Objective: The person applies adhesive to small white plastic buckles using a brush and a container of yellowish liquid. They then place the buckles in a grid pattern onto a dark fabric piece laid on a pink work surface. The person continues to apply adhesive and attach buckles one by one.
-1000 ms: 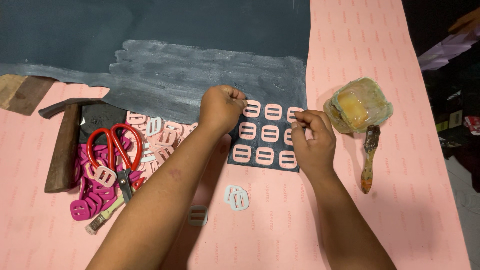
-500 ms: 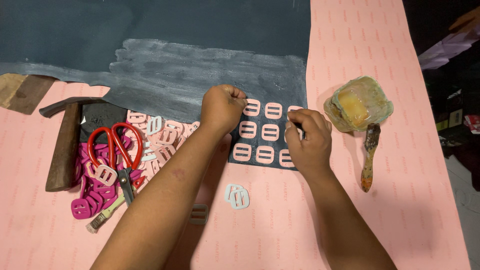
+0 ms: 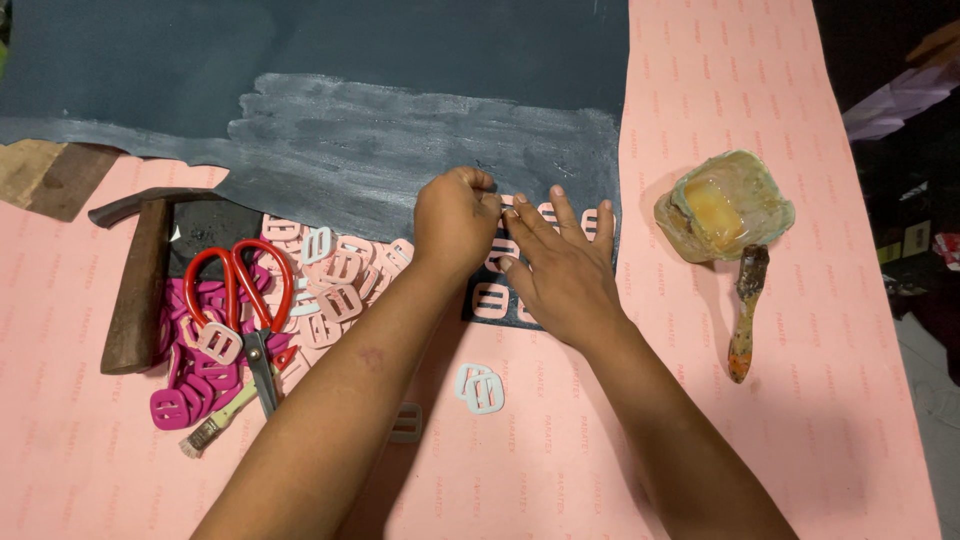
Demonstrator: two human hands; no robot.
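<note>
Right hand (image 3: pixel 562 268) lies flat, fingers spread, over pale buckles (image 3: pixel 492 300) on dark sheet (image 3: pixel 400 150); left hand (image 3: pixel 455 215) (clenched) pinches just beside its fingertips

Both bare forearms rise from the lower edge and lean toward each other, the left from the lower left, the right from the lower right. The left hand (image 3: pixel 455 215) is curled into a loose fist, knuckles up, its fingertips pinched together at the side facing the other hand. Just beside it, nearly touching, the right hand (image 3: pixel 562 265) lies palm down, fingers straight and slightly spread, pointing away from the body
</note>
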